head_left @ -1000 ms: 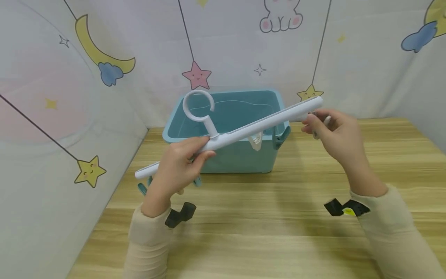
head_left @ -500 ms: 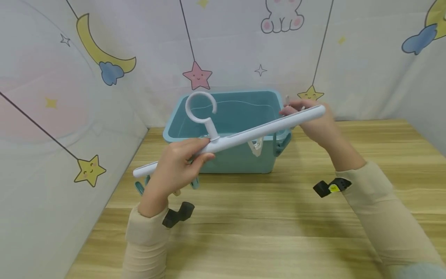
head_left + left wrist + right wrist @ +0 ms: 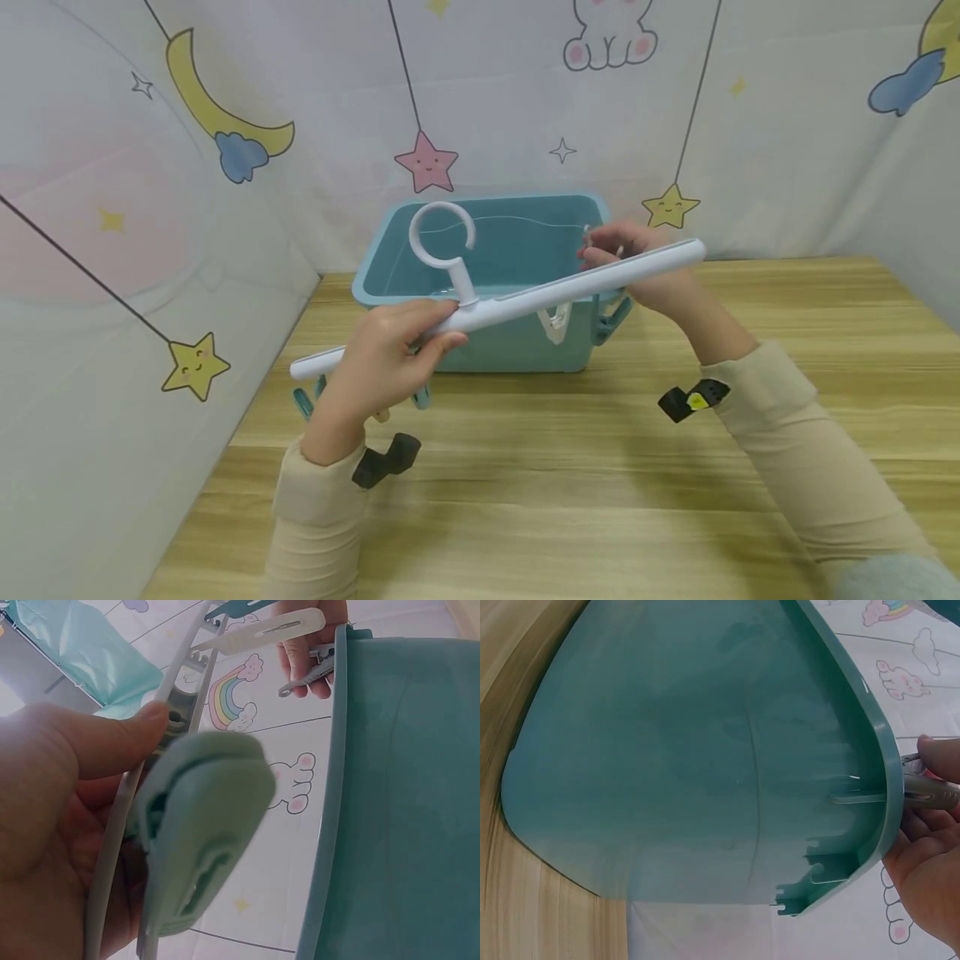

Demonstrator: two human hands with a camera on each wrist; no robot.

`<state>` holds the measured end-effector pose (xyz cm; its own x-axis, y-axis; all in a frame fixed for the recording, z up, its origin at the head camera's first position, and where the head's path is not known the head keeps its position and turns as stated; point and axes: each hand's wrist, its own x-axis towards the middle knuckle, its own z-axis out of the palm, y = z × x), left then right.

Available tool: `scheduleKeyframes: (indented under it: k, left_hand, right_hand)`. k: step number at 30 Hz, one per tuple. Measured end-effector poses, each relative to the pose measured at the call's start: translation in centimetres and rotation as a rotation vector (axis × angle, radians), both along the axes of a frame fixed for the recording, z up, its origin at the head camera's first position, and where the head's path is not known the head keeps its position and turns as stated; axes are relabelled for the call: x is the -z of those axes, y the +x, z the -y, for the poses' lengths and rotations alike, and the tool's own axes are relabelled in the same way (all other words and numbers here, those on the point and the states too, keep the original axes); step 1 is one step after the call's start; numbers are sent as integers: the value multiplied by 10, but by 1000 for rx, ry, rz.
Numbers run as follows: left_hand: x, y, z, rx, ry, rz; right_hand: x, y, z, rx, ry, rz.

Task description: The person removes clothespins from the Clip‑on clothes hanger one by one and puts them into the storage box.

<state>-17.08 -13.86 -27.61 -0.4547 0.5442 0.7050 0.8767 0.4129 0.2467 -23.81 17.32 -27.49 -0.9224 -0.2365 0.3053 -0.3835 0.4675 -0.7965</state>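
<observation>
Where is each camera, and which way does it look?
Head: on the person's head, facing forward and down at the white clothes hanger and teal tub; left hand, right hand and cream sleeves show.
Left wrist: on that wrist, facing along the hanger past a green clip; left hand close, right hand farther off.
Right wrist: on that wrist, facing the tub's outer wall; part of the right hand at one edge.
Both wrist views share the tub and the gray clip the right hand holds.

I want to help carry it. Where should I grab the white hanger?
Probably the bar just right of the hook, from above: it's slim and straight there, clips hang underneath, and the left hand holds the other side.
</observation>
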Motion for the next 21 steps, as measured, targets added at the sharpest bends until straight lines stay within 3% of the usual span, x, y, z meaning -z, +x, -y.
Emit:
scheduleKeyframes:
  k: [9,21]
  left_hand:
    - [0,1,-1,-17,-21,11]
    - [0,1,-5,-14,-34,32]
  right_hand:
    - [1,1,-2,-37,92,-42]
    - [3,2,-4,-97,69,-61]
